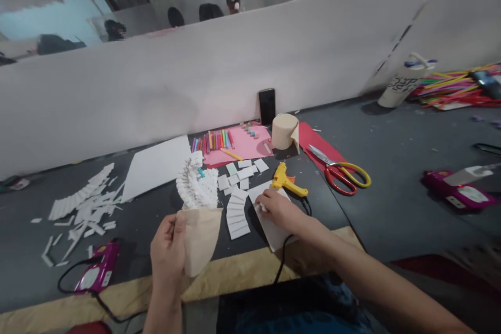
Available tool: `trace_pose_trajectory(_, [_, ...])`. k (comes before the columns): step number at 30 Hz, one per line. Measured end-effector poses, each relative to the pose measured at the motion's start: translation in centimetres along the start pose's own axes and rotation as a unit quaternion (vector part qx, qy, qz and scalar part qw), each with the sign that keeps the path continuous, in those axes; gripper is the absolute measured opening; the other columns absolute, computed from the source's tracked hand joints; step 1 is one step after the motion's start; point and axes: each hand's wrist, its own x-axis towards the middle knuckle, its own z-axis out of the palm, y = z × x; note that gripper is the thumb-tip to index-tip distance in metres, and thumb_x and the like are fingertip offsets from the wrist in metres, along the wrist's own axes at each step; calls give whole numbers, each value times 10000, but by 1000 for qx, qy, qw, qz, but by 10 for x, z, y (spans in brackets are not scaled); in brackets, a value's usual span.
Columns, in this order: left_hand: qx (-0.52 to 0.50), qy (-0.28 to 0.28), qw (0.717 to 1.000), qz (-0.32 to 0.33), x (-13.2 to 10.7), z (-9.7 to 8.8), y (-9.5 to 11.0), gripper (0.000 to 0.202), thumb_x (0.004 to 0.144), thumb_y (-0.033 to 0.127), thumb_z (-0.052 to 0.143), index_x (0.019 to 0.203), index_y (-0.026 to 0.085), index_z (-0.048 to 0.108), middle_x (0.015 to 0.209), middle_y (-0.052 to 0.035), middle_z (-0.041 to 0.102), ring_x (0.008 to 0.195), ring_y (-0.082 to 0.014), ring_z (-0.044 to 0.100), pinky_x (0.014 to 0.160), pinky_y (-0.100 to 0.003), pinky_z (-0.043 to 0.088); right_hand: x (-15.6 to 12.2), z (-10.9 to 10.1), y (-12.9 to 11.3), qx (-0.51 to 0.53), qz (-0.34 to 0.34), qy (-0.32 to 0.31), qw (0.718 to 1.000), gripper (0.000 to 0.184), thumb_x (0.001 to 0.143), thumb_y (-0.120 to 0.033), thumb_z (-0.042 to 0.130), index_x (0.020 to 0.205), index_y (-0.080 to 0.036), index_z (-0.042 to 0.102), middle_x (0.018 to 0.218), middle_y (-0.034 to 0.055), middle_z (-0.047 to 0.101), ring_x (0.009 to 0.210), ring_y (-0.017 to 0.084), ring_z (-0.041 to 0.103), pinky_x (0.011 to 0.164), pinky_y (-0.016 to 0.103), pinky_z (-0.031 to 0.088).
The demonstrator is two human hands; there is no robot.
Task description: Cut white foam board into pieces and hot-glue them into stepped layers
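Observation:
My left hand (pixel 169 245) is closed on the edge of a beige piece of tissue paper (pixel 201 242), thumb on top, in front of a heap of white crumpled bits (pixel 198 188). My right hand (pixel 276 209) has its fingers drawn together over a white card (pixel 274 235); a small white bit shows at the fingertips, too small to name. Just beyond that hand lies a yellow glue gun (pixel 287 180). Between my hands is a curved row of overlapping white strips (pixel 237 216), with loose white squares (pixel 245 169) above it.
A beige tissue roll (pixel 284 131), a phone (pixel 267 106) and scissors (pixel 338 169) stand or lie at the back. Crayons (pixel 213 141) rest on pink paper. Paper scraps (pixel 88 209) and a purple power strip (pixel 99 266) are left; another purple power strip (pixel 460 188) and a cup (pixel 403 83) are right.

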Motion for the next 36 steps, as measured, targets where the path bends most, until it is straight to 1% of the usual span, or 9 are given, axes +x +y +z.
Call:
trace_pose_trajectory(5, [5, -27, 999, 25, -11, 7, 15, 440, 798, 610, 542, 723, 179, 593, 568, 14, 555, 530, -135, 483, 477, -209, 366, 26, 3, 15, -5, 38, 33, 999, 234, 807, -83, 593, 1031, -127, 643, 984, 96, 623, 838, 185, 600, 780, 286, 464])
trace_pose_trajectory(9, [8, -47, 998, 29, -20, 5, 18, 446, 786, 612, 534, 730, 174, 599, 566, 8, 558, 535, -136, 492, 489, -207, 377, 49, -2, 24, -10, 69, 78, 994, 326, 823, -84, 559, 1142, -135, 597, 1053, 104, 602, 790, 166, 596, 768, 292, 463])
trace_pose_trajectory(12, [11, -73, 997, 24, -27, -3, 11, 475, 773, 643, 524, 753, 175, 607, 555, 6, 564, 531, -144, 504, 491, -214, 389, 58, -8, 28, -19, 81, 116, 990, 494, 819, -108, 588, 1306, -117, 507, 1211, 181, 542, 935, 222, 597, 823, 341, 466])
trace_pose_trajectory(14, [13, -83, 996, 15, -34, -9, 5, 492, 768, 660, 516, 751, 176, 603, 538, 8, 558, 509, -142, 494, 477, -216, 381, 59, -12, 28, -27, 76, 133, 988, 539, 818, -126, 607, 1341, -94, 483, 1270, 213, 511, 1058, 265, 561, 879, 369, 453])
trace_pose_trajectory(19, [4, -92, 996, 5, -55, -15, -8, 512, 773, 676, 507, 733, 173, 593, 521, 15, 527, 483, -127, 458, 449, -209, 349, 47, -11, 18, -41, 31, 125, 991, 252, 852, -140, 585, 1090, -135, 668, 1072, 137, 642, 1024, 259, 568, 927, 376, 432])
trace_pose_trajectory(24, [-13, -134, 991, 7, -78, -11, -19, 503, 790, 657, 507, 747, 165, 601, 512, 24, 506, 470, -117, 430, 440, -205, 323, 20, 9, 4, -44, -4, 136, 990, 228, 874, -157, 575, 1074, -171, 684, 1062, 97, 661, 1029, 230, 572, 934, 347, 435])
trace_pose_trajectory(29, [4, -151, 988, 33, -105, -13, -29, 438, 806, 586, 503, 738, 168, 617, 511, 15, 541, 474, -127, 468, 454, -212, 346, -8, 37, 7, -38, 4, 160, 986, 159, 861, -156, 576, 953, -156, 706, 946, 105, 643, 896, 215, 608, 834, 326, 487])
trace_pose_trajectory(32, [12, -144, 989, 40, -121, -16, -34, 396, 808, 546, 506, 748, 173, 624, 547, 4, 585, 507, -143, 516, 485, -222, 382, -17, 42, 9, -37, 3, 188, 981, 266, 855, -126, 547, 1087, -131, 678, 1053, 148, 626, 993, 244, 596, 897, 361, 484])
trace_pose_trajectory(36, [11, -156, 987, 43, -138, -14, -37, 365, 816, 518, 513, 746, 177, 621, 553, 10, 580, 520, -148, 517, 511, -233, 385, -29, 34, 5, -45, -4, 233, 971, 402, 874, -135, 503, 1268, -118, 584, 1269, 196, 549, 1169, 282, 528, 983, 426, 450])
